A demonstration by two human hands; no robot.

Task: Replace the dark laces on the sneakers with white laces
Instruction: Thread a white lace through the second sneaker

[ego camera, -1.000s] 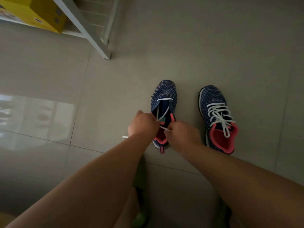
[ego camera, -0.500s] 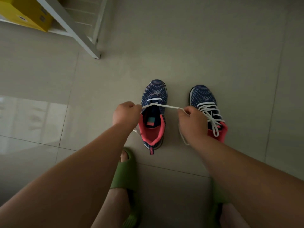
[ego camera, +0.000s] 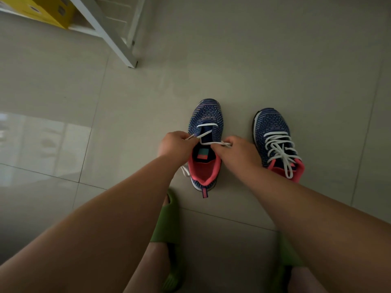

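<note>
Landmark: the partly laced sneaker [ego camera: 206,144], standing on the tiled floor [ego camera: 254,60] with its toe pointing away from the person and its coral-lined opening toward them.
White lace: a white lace [ego camera: 208,140] runs as one bar across the lowest eyelets near the toe, then crosses over the dark tongue; both of its ends are drawn up into the hands.
Left hand: the left hand [ego camera: 176,145] sits at the left edge of this sneaker, fingers curled, pinching one lace end near its tip; a loose stretch of lace hangs below the wrist beside the shoe's left side.
Right hand: the right hand [ego camera: 238,153] sits at the right edge of this sneaker, fingers curled, pinching the other lace end just over the tongue.
Laced sneaker: the second sneaker [ego camera: 277,142] stands just right of the landmark shoe, apart from it, with white lacing already crossed up its full length and loose ends lying over its coral collar.
Slippers: a green slipper [ego camera: 167,225] on the person's foot is just behind the landmark shoe's heel; another green slipper [ego camera: 289,254] is behind and to the right.
Shelf: a white shelf frame [ego camera: 110,32] stands well beyond the shoe's toe, to the left, carrying a yellow box [ego camera: 42,11].
</note>
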